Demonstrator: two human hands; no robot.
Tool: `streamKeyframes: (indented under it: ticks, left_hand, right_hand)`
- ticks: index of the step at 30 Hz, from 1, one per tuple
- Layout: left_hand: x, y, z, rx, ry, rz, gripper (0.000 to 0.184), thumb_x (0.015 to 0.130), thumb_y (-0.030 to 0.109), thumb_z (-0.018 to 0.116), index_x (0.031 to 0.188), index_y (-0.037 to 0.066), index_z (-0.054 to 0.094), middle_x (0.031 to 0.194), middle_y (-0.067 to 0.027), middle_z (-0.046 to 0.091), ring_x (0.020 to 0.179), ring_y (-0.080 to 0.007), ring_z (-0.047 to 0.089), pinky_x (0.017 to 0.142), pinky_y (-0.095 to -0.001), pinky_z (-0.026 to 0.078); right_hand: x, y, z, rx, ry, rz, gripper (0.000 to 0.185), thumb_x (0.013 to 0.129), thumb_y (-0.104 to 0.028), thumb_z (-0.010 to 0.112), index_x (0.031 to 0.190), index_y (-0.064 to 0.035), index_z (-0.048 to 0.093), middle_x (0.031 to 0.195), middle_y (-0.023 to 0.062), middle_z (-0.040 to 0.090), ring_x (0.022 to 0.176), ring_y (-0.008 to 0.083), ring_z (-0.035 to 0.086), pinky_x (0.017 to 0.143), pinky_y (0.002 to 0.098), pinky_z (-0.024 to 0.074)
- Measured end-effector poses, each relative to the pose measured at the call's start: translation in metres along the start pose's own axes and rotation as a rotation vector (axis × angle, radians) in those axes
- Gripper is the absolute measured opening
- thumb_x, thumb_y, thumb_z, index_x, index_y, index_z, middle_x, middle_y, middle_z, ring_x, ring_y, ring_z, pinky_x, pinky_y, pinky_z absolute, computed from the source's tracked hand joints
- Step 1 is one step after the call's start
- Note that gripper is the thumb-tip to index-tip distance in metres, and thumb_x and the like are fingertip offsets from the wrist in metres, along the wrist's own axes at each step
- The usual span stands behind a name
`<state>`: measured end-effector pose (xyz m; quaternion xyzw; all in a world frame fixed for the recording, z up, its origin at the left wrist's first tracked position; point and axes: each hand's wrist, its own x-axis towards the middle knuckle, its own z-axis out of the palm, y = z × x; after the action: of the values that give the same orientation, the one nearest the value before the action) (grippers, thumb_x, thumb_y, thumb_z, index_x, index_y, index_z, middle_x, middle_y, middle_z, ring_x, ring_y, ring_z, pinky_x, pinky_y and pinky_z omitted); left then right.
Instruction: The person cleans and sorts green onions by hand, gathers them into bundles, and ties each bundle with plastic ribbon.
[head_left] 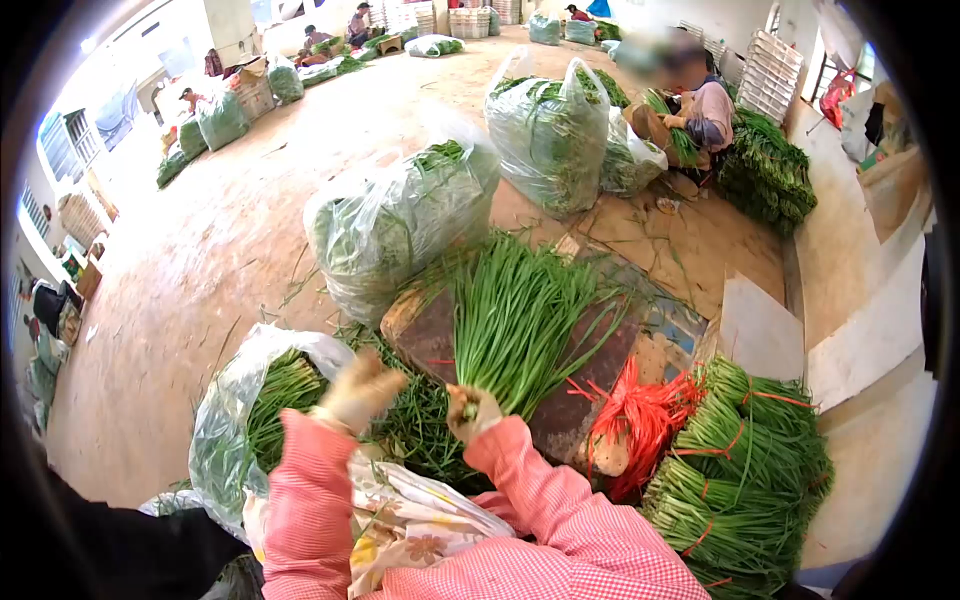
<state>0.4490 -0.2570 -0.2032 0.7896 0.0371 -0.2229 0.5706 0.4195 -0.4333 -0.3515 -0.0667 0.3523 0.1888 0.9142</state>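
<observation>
My right hand (472,411), in a pale glove, is closed around the base ends of a bunch of long green chives (522,315). Their leaves fan away from me over a low dark board (565,425). To its left, my gloved left hand (362,392) hovers above loose green trimmings (415,430); motion blur smears its fingers, and I make out nothing in them. An open clear plastic bag (222,425) holding more chives (285,400) stands beside my left forearm. Right of the board's middle lies a heap of red plastic ties (640,420).
Chive bundles tied in red (745,480) are stacked at my right, near the wall. Beyond the board stand full plastic bags (395,230), (550,135). A co-worker (695,110) sits at the back right holding greens, near white crates (770,75). Other people sit farther back.
</observation>
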Motion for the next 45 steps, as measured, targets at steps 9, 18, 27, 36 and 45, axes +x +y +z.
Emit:
streamKeyframes:
  ticks: [9,18,27,36,45]
  left_hand:
    - [0.074,0.000,0.127,0.409,-0.195,-0.001,0.112,0.063,0.047,0.078,0.138,-0.009,0.015,0.119,-0.0228,0.053,0.108,-0.0291,0.054,0.091,-0.0373,0.043]
    - [0.106,-0.054,0.172,0.743,-0.181,-0.296,0.141,0.051,0.064,0.076,0.140,-0.004,-0.010,0.142,-0.0225,0.022,0.128,-0.0344,0.032,0.107,-0.0369,0.027]
    - [0.106,-0.056,0.180,0.739,-0.189,-0.289,0.144,0.050,0.073,0.069,0.139,-0.005,-0.012,0.141,-0.0244,0.020,0.130,-0.0353,0.028,0.107,-0.0385,0.027]
    - [0.089,-0.079,0.177,0.400,0.065,0.018,0.126,0.056,0.045,0.078,0.142,0.010,-0.006,0.140,-0.0237,0.022,0.119,-0.0444,0.037,0.099,-0.0463,0.035]
    - [0.114,-0.104,0.190,0.550,-0.138,0.246,0.107,0.069,0.040,0.071,0.145,0.031,-0.006,0.150,-0.0192,0.002,0.129,-0.0436,0.028,0.102,-0.0478,0.032]
  right_hand:
    - [-0.022,-0.003,0.005,-0.069,-0.056,-0.247,0.022,0.088,-0.020,0.052,0.101,-0.0030,0.055,0.075,0.0044,0.061,0.061,0.0170,0.058,0.054,0.0287,0.0514]
    - [-0.073,0.009,-0.070,-0.442,-0.013,0.065,0.027,0.092,-0.028,0.049,0.100,-0.0037,0.058,0.087,0.0071,0.064,0.078,0.0183,0.062,0.069,0.0335,0.0515]
    - [-0.028,-0.113,0.025,-1.589,0.049,-1.413,0.027,0.082,-0.011,0.062,0.107,-0.0014,0.061,0.091,0.0096,0.061,0.070,0.0146,0.059,0.063,0.0274,0.0477]
    - [0.066,-0.147,0.015,-1.815,0.175,-1.126,0.020,0.082,-0.022,0.064,0.078,-0.0027,0.062,0.073,0.0089,0.063,0.057,0.0178,0.058,0.053,0.0312,0.0464]
    - [0.024,-0.142,0.034,-1.030,-0.050,-1.101,0.014,0.090,-0.020,0.058,0.089,-0.0073,0.052,0.066,0.0036,0.054,0.045,0.0107,0.045,0.040,0.0248,0.0380]
